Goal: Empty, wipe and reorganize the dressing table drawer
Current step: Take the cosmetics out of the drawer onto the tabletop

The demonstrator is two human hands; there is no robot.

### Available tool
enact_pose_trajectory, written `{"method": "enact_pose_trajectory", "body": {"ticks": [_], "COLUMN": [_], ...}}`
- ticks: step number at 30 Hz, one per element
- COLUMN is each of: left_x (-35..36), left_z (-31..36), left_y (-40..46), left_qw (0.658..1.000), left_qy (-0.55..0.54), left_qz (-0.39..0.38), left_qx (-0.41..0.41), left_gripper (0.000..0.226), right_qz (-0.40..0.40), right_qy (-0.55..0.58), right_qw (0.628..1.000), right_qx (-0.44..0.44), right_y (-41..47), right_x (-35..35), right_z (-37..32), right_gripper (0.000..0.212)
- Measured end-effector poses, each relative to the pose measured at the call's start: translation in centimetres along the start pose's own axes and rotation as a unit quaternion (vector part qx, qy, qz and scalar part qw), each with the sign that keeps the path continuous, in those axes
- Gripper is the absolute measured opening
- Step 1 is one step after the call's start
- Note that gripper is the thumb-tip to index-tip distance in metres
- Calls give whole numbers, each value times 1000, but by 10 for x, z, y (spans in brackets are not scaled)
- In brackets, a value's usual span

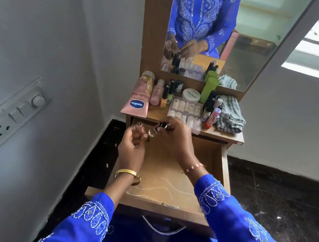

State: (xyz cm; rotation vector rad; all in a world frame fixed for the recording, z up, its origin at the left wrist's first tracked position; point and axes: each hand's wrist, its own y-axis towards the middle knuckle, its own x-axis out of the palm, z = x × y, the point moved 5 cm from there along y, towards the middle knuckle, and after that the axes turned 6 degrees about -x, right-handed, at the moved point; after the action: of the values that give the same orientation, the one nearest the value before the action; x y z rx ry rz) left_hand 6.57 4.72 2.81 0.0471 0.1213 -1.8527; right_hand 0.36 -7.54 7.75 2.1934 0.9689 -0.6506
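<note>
Your left hand (pixel 133 140) and right hand (pixel 170 132) each pinch small shiny things I cannot name, up over the far left of the open drawer (pixel 168 176), which stretches from near to far right below you.

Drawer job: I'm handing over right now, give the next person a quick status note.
Left hand and right hand are both over the open drawer, each holding small items I can't identify.
The drawer looks emptied. Cosmetics stand on the tabletop: Vaseline tube, nail tray, white jar, green bottle. Striped cloth lies at the right.
Left: set down held items, wipe, restock.
</note>
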Motion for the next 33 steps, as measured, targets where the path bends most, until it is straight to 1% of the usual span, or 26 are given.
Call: {"method": "enact_pose_trajectory", "body": {"ticks": [3,5,8,10,16,19,23,33], "left_x": [13,22,36,42,57,62,66,69], "left_z": [23,38,54,62,66,65,67,69], "left_y": [8,18,35,42,54,57,60,67], "left_qw": [1000,998,996,995,994,989,981,971], "left_qy": [0,21,53,71,101,140,191,234], "left_qz": [-17,-21,-23,-24,-38,-36,-23,-13], "left_qx": [25,48,69,67,36,33,36,40], "left_gripper": [24,27,27,25,16,20,19,24], "right_qz": [41,71,80,72,13,-12,-36,-65], "right_qy": [-3,5,20,15,-33,-38,-52,-85], "right_qw": [999,997,996,996,998,997,996,994], "right_qx": [9,19,45,48,52,66,67,30], "right_y": [19,32,52,63,84,87,89,91], "right_x": [-24,-37,-48,-49,-37,-31,-28,-21], "right_z": [-5,-7,-8,-8,-6,-1,2,3], "right_gripper": [23,23,24,25,27,28,27,26]}}
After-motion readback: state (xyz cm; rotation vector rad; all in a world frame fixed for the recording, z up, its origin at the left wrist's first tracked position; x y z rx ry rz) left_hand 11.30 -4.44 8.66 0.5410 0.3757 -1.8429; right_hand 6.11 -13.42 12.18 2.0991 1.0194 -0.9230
